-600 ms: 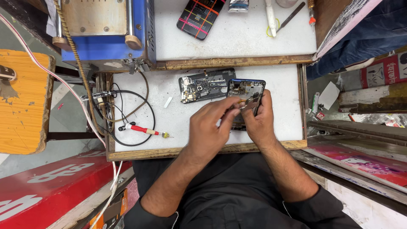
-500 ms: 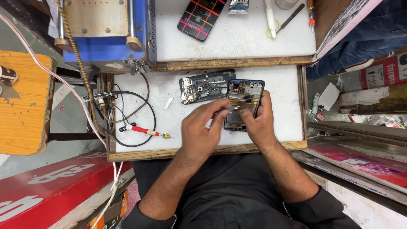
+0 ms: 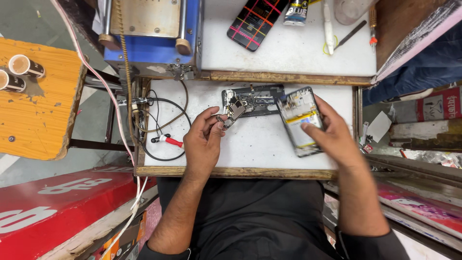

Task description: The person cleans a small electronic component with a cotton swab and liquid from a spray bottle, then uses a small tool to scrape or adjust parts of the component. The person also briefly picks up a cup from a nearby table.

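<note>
At the centre of the frame, on the white table [image 3: 269, 144], we have the opened phone [image 3: 299, 120] clasped in our right hand [image 3: 332, 137], its back cover already off. Left of it, our left hand [image 3: 204, 144] pinches a small circuit board [image 3: 234, 113], lifted clear of the dismantled frame [image 3: 255, 98]; refitting looks left to do.

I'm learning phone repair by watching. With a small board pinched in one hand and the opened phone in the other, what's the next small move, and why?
Probably set the small circuit board down on the white worktop. The left hand pinches it clear of the dismantled frame, while the right hand holds the opened phone tilted alone; freeing the left hand would let it steady that phone.
</note>
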